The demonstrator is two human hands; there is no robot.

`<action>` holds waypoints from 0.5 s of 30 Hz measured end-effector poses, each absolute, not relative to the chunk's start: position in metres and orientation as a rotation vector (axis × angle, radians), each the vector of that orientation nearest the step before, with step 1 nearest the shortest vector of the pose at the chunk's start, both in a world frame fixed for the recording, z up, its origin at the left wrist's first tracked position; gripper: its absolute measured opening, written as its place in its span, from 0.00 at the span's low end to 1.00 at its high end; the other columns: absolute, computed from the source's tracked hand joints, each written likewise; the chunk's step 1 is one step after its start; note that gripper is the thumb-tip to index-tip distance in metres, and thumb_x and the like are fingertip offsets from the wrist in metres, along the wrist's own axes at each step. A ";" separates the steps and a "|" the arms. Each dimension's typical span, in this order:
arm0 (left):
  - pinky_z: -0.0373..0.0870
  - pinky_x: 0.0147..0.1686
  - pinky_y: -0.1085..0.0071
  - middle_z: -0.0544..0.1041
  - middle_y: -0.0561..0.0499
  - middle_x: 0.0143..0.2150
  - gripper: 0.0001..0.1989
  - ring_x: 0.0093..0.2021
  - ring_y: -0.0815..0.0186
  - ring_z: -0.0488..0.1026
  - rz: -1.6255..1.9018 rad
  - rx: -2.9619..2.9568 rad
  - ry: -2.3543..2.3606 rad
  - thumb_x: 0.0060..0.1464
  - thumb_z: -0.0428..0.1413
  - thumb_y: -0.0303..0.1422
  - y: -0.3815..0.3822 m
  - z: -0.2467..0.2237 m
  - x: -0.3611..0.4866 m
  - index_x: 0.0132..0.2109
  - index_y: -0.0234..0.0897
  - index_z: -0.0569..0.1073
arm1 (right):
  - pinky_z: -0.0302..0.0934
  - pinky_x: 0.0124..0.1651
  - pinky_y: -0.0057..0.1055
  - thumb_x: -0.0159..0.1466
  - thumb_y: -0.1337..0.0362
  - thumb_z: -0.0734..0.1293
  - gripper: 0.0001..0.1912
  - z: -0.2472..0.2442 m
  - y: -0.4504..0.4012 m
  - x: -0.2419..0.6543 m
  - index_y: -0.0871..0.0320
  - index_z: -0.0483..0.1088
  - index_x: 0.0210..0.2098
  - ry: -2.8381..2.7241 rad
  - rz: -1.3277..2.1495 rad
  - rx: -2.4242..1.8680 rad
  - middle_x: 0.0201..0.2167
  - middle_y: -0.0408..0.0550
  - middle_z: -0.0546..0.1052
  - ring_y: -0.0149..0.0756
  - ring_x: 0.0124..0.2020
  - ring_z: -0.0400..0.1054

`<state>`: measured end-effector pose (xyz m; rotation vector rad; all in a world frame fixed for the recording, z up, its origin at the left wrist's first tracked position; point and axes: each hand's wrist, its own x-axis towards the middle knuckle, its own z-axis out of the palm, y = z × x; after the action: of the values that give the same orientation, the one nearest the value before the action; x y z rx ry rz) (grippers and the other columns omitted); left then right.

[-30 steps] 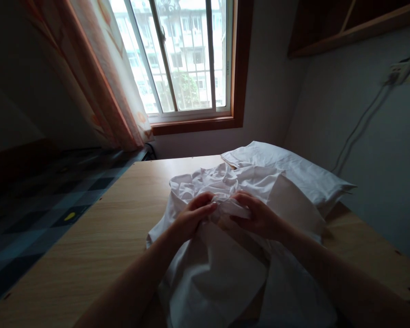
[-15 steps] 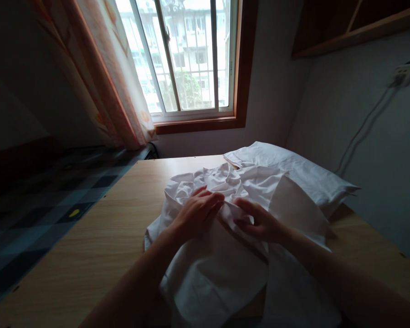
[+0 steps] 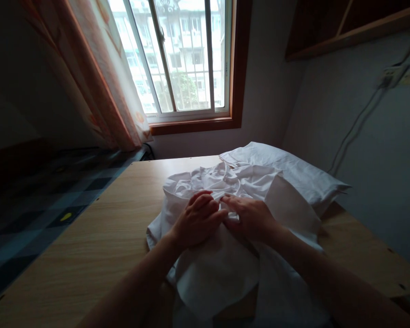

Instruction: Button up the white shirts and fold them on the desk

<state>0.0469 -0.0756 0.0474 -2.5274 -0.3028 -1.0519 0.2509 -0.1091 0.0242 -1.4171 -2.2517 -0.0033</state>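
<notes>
1. Wooden table under the left hand and right hand.
2. Flat white cloth past the right hand.
3. Blue checked cover well out to the left hand's side.
4. Crumpled white cloth just below both hands.
5. Left hand curled up, pinching that cloth.
6. Right hand bent, close beside, pinching it too.

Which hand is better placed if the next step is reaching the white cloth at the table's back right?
Probably the right hand: it is nearer that white cloth, while the left hand is farther left on the crumpled garment both touch.
</notes>
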 end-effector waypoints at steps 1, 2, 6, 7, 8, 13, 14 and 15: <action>0.68 0.56 0.62 0.71 0.52 0.29 0.07 0.38 0.64 0.67 -1.016 -2.543 -0.273 0.61 0.51 0.26 -0.078 0.048 0.049 0.40 0.40 0.73 | 0.60 0.51 0.36 0.63 0.51 0.65 0.28 0.024 -0.107 0.253 0.55 0.66 0.59 -2.251 -0.026 -1.475 0.58 0.51 0.73 0.45 0.52 0.70; 0.68 0.55 0.64 0.71 0.52 0.29 0.07 0.37 0.65 0.67 -0.978 -2.571 -0.245 0.61 0.50 0.26 -0.080 0.049 0.051 0.39 0.39 0.72 | 0.58 0.53 0.38 0.62 0.51 0.65 0.27 0.025 -0.106 0.256 0.56 0.67 0.58 -2.250 -0.052 -1.533 0.57 0.53 0.73 0.46 0.54 0.68; 0.71 0.47 0.67 0.70 0.51 0.29 0.10 0.34 0.65 0.67 -0.855 -2.706 -0.166 0.63 0.47 0.28 -0.088 0.052 0.056 0.35 0.37 0.71 | 0.51 0.55 0.44 0.65 0.62 0.62 0.14 0.026 -0.101 0.265 0.58 0.72 0.47 -2.222 -0.149 -1.744 0.48 0.55 0.77 0.49 0.54 0.64; 0.71 0.43 0.67 0.70 0.51 0.29 0.10 0.34 0.65 0.67 -0.832 -2.719 -0.163 0.64 0.46 0.28 -0.089 0.053 0.055 0.35 0.37 0.70 | 0.50 0.54 0.44 0.65 0.65 0.61 0.12 0.027 -0.100 0.266 0.58 0.72 0.45 -2.209 -0.172 -1.777 0.47 0.55 0.78 0.49 0.53 0.63; 0.70 0.40 0.68 0.70 0.51 0.28 0.11 0.33 0.65 0.67 -0.815 -2.716 -0.167 0.64 0.46 0.29 -0.090 0.054 0.054 0.35 0.37 0.70 | 0.50 0.53 0.44 0.64 0.66 0.60 0.12 0.027 -0.100 0.268 0.58 0.72 0.45 -2.193 -0.195 -1.800 0.46 0.56 0.77 0.49 0.53 0.62; 0.63 0.31 0.71 0.69 0.55 0.24 0.06 0.27 0.68 0.64 -0.897 -2.566 -0.243 0.62 0.51 0.29 -0.089 0.064 0.040 0.37 0.39 0.72 | 0.51 0.49 0.47 0.63 0.62 0.63 0.12 0.030 -0.094 0.280 0.60 0.71 0.44 -2.006 -0.276 -1.903 0.45 0.63 0.77 0.56 0.52 0.60; 0.62 0.30 0.71 0.70 0.55 0.24 0.04 0.26 0.68 0.65 -0.928 -2.526 -0.259 0.61 0.53 0.29 -0.087 0.066 0.036 0.38 0.40 0.72 | 0.51 0.48 0.48 0.63 0.60 0.64 0.13 0.030 -0.092 0.283 0.60 0.72 0.43 -1.964 -0.279 -1.919 0.44 0.64 0.77 0.57 0.51 0.60; 0.62 0.30 0.71 0.71 0.56 0.24 0.03 0.26 0.69 0.65 -0.958 -2.486 -0.271 0.61 0.54 0.30 -0.084 0.068 0.032 0.39 0.41 0.73 | 0.51 0.48 0.48 0.63 0.58 0.64 0.13 0.030 -0.090 0.286 0.61 0.73 0.41 -1.931 -0.276 -1.927 0.43 0.64 0.77 0.57 0.50 0.60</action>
<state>0.0324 -0.0844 0.0678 -2.4862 -0.2712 -0.9577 0.2858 -0.0904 0.0304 -1.9275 -1.9308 -0.2764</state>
